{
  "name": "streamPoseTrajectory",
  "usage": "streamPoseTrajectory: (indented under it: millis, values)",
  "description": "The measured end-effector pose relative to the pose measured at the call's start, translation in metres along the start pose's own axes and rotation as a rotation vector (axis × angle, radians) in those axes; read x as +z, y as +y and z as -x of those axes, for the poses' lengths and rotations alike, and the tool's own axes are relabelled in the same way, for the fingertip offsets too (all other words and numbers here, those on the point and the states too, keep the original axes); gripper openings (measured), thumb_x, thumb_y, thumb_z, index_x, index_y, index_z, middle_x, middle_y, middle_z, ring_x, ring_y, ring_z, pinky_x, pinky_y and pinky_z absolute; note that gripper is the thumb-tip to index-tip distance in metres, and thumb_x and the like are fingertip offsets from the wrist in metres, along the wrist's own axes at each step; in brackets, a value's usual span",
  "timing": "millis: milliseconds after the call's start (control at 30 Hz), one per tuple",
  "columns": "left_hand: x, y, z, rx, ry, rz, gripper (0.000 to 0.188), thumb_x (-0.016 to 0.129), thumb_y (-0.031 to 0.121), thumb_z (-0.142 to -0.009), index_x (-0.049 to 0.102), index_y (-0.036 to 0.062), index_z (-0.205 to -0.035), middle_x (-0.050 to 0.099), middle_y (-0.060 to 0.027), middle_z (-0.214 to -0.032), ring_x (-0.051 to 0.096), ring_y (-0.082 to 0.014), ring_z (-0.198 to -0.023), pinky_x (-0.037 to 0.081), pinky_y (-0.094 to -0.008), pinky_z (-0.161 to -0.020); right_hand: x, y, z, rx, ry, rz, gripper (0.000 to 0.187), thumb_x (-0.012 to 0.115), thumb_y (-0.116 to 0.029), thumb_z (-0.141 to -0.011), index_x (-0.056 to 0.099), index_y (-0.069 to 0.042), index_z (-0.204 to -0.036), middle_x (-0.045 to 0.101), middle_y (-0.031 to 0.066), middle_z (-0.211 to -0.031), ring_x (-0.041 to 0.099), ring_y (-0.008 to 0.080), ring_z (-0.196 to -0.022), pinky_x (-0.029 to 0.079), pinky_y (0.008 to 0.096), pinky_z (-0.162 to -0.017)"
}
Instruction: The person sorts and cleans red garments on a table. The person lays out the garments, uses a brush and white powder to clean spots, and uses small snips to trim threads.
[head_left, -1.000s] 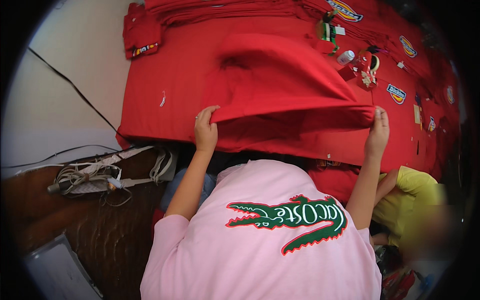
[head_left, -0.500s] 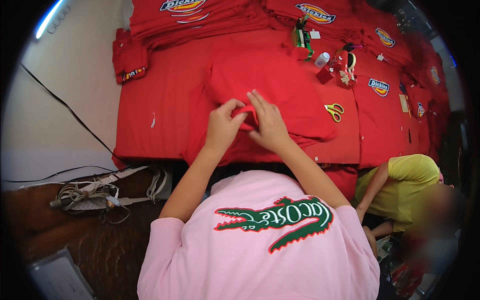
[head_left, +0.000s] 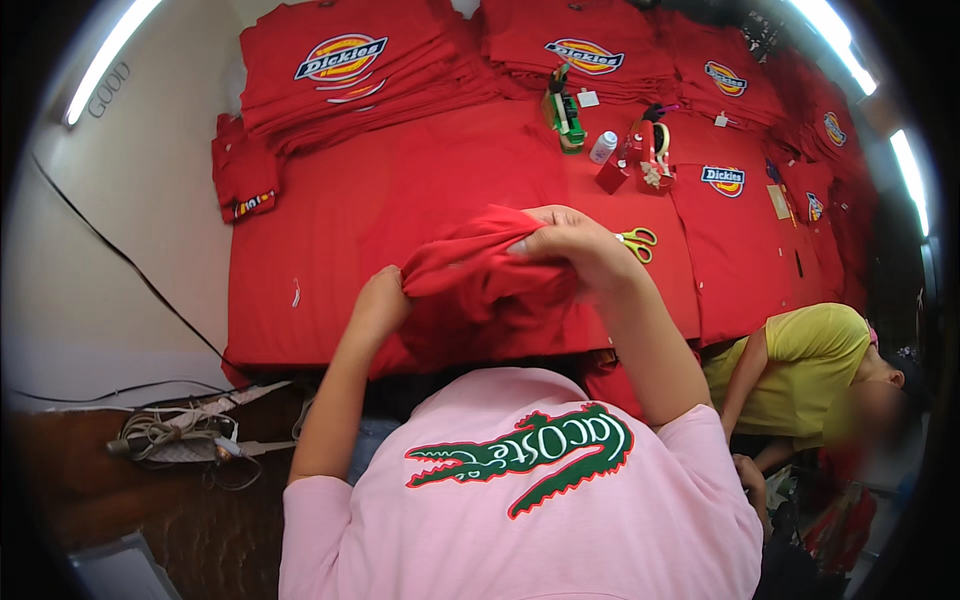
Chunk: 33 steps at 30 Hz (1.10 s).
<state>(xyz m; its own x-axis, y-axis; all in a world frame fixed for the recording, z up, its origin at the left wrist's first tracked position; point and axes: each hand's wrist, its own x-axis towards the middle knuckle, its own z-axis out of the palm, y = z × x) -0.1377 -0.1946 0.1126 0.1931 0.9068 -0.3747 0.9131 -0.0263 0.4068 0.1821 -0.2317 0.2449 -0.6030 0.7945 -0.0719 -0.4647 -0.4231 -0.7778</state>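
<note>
A red shirt [head_left: 480, 272] hangs bunched between my two hands above the front of the red-covered table [head_left: 290, 235]. At its left end my left hand [head_left: 382, 302] is closed on the gathered cloth. My right hand [head_left: 583, 247] grips the other end, higher up, with the thumb on top of the fabric. The shirt's lower folds drape down near the table's front edge. Yellow-green scissors [head_left: 641, 240] lie just beyond my right hand, which partly hides them.
Stacks of red shirts [head_left: 390, 55] with printed logos line the back. A green tape dispenser [head_left: 568, 122], a white bottle [head_left: 603, 147] and a red tape dispenser [head_left: 655, 160] stand mid-table. A co-worker in yellow [head_left: 815, 350] bends at the right. Cables [head_left: 175, 432] lie at lower left.
My hands have moved apart and lifted the shirt, which lay spread on the table and is now gathered between them. The view has shifted slightly.
</note>
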Motion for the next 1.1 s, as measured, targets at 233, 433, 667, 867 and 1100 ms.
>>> streamPoseTrajectory:
  millis: [233,433,667,867,1100]
  values:
    - [-0.04,0.081,0.027,0.102,-0.551,1.621,0.046,0.045,0.024,-0.112,0.05,0.0022,-0.151,0.061,-0.014,-0.147,0.06,-0.029,-0.135,0.05,-0.0485,-0.114,0.004,-0.021,0.01,-0.329,0.369,0.581,0.072,0.074,0.01,-0.074,0.053,0.004,-0.143,0.063,0.0103,-0.139,0.063,0.0176,-0.123,0.052,0.0344,-0.104]
    - [-0.104,0.175,0.056,1.045,-0.93,2.182,0.048,0.043,0.028,-0.113,0.049,-0.0004,-0.151,0.06,-0.016,-0.149,0.057,-0.0286,-0.138,0.046,-0.0515,-0.117,-0.071,0.102,-0.014,0.001,0.67,1.292,0.066,0.076,0.001,-0.076,0.056,0.002,-0.139,0.064,0.0227,-0.137,0.063,0.0331,-0.126,0.051,0.0391,-0.104]
    - [-0.047,0.104,-0.016,0.867,-0.33,1.998,0.05,0.048,0.032,-0.11,0.049,0.0024,-0.15,0.061,-0.0185,-0.143,0.058,-0.0314,-0.134,0.047,-0.0515,-0.115,-0.045,0.092,-0.014,-0.203,0.461,0.516,0.061,0.08,-0.005,-0.079,0.059,0.002,-0.135,0.066,0.0194,-0.133,0.064,0.0292,-0.123,0.052,0.0384,-0.102]
    - [0.066,0.056,-0.015,0.071,-0.416,1.493,0.044,0.054,0.032,-0.105,0.056,0.005,-0.14,0.065,-0.0167,-0.131,0.061,-0.0308,-0.124,0.049,-0.0486,-0.11,-0.029,0.016,-0.005,-0.281,0.266,0.538,0.056,0.083,-0.01,-0.08,0.062,0.002,-0.132,0.068,0.0165,-0.13,0.064,0.0258,-0.121,0.053,0.0379,-0.101]
    - [-0.075,0.094,-0.01,0.395,-0.214,1.521,0.038,0.061,0.032,-0.099,0.065,0.0081,-0.128,0.07,-0.0145,-0.117,0.065,-0.0301,-0.111,0.051,-0.0453,-0.104,0.026,-0.034,-0.014,-0.184,-0.18,0.602,0.053,0.086,-0.016,-0.083,0.065,0.002,-0.128,0.071,0.0131,-0.126,0.065,0.0219,-0.118,0.054,0.0372,-0.099]
